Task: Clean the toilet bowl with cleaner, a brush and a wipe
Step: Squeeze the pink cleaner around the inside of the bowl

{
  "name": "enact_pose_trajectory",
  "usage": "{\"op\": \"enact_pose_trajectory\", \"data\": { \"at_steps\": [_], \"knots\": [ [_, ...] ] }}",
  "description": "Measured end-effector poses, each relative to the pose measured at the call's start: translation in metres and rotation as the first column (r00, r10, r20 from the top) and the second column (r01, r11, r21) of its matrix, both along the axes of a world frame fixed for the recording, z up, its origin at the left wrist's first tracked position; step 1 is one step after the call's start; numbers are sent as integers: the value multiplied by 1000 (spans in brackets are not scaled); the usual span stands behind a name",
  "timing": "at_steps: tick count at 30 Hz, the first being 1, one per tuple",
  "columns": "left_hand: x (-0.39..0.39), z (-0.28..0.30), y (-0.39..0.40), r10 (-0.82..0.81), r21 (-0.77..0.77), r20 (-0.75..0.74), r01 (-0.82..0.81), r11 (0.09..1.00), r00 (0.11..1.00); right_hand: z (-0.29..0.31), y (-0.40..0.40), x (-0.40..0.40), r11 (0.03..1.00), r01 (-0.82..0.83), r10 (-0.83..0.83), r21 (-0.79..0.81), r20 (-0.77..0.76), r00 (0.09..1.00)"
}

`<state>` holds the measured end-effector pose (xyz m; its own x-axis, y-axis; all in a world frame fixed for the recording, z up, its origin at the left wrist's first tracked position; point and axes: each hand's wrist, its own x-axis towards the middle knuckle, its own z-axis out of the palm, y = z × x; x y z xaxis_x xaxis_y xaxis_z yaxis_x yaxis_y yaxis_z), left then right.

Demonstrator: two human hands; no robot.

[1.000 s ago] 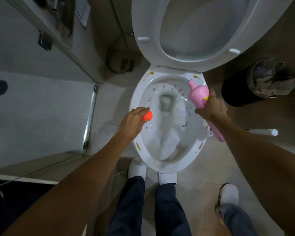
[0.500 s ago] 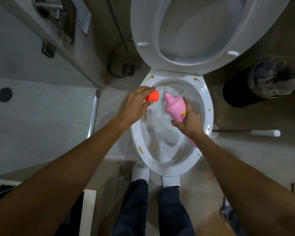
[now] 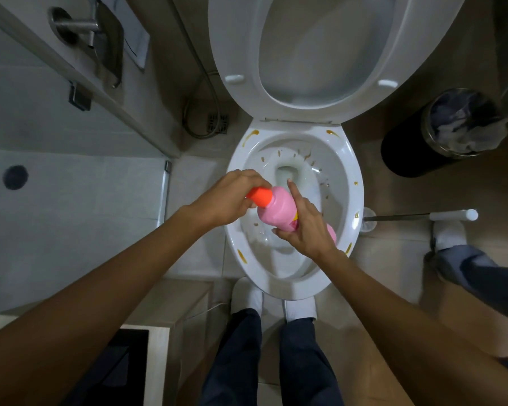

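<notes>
The white toilet bowl (image 3: 354, 177) stands open below me, its seat and lid raised, with brown stains on the rim and inner wall. Over the bowl's left side my right hand (image 3: 305, 230) grips the body of a pink cleaner bottle (image 3: 276, 212), which lies tilted with its neck to the left. My left hand (image 3: 229, 197) is closed around the orange cap (image 3: 55, 195) that sits on the bottle's neck. A toilet brush with a white handle (image 3: 452, 215) lies low on the floor right of the bowl, its head in a holder (image 3: 368, 219). No wipe is visible.
A black waste bin (image 3: 408, 153) with a lined top stands at the right. Another person's leg and white shoe (image 3: 449, 235) are beside the brush. A glass shower partition (image 3: 165, 194), a hose and a floor drain (image 3: 217, 123) are at the left. My feet touch the bowl's front.
The bottle has swung from the bowl's right side to its left. The orange cap, held apart in my left hand before, now sits on the bottle's neck.
</notes>
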<state>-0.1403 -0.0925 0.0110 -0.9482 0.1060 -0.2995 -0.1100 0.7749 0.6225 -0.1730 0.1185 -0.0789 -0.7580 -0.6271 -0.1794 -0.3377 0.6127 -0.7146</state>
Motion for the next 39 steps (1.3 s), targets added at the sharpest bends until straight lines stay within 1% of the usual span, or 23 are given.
{"op": "enact_pose_trajectory", "data": {
  "at_steps": [2,5,8,10,12,13,16,18,20,22,23,25,26,28,30,32,35,39],
  "knots": [
    [5,5,3,-8,2,18,8,1000,1000,0,0,6,999,-3,4,-34,5,1000],
    [13,17,4,93,35,61,-95,995,994,0,-2,15,996,30,-26,-89,37,999],
    [22,28,6,197,-7,84,-197,980,977,1,-3,23,994,49,-41,-99,73,996],
    [28,33,9,230,-67,54,-226,972,972,5,-5,28,994,27,-19,-109,69,997],
    [35,36,11,209,-120,22,-205,971,978,10,-8,31,991,11,-1,-135,75,997],
    [39,37,10,196,-122,6,-193,973,981,13,-10,33,989,2,9,-145,74,997],
    [55,43,6,150,-64,-70,-154,986,986,19,-16,36,983,-41,55,-177,73,996],
    [71,45,2,144,-63,-117,-152,986,983,22,-20,39,981,-82,95,-176,62,994],
    [89,45,2,204,-109,-177,-225,968,963,27,-26,43,979,-119,130,-168,55,990],
    [107,49,5,269,-185,-252,-319,930,930,34,-32,49,969,-173,183,-174,45,982],
    [115,51,6,275,-220,-277,-339,915,921,37,-35,52,962,-206,216,-177,37,976],
    [134,55,6,237,-265,-325,-328,907,916,44,-41,60,951,-253,263,-176,34,964],
    [146,57,7,219,-260,-345,-317,912,913,47,-43,64,947,-271,280,-175,33,959],
    [171,67,12,246,-218,-356,-336,916,902,58,-47,75,940,-294,305,-173,35,952],
    [195,82,17,341,-179,-358,-422,889,869,74,-50,89,931,-316,331,-184,57,942],
    [217,97,20,440,-176,-347,-518,837,828,89,-55,103,907,-365,386,-212,66,920],
    [248,116,17,497,-218,-366,-592,776,787,107,-68,123,870,-448,470,-207,72,880],
    [288,132,15,565,-180,-426,-678,712,707,130,-88,157,824,-512,547,-243,107,830]
  ]
}}
